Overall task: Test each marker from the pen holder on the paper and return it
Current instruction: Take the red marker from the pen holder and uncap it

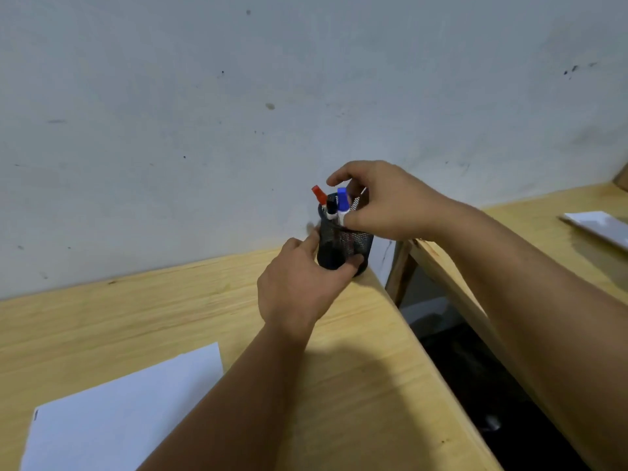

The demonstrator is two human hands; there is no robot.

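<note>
A black mesh pen holder point(353, 239) stands at the far right corner of the wooden table, against the wall. My left hand point(299, 283) grips its lower part from the left. Three markers stick out of it: a red-capped one point(318, 194), a black-capped one point(331, 207) and a blue-capped one point(343, 200). My right hand point(384, 202) is over the holder, its thumb and fingers closed around the blue-capped marker's white barrel. A white sheet of paper point(112, 413) lies at the near left.
The wooden table point(170, 307) ends at a right edge just past the holder, with a dark gap point(452, 351) beyond. A second wooden table point(543, 239) at the right carries a white object point(601, 229). A grey wall stands right behind.
</note>
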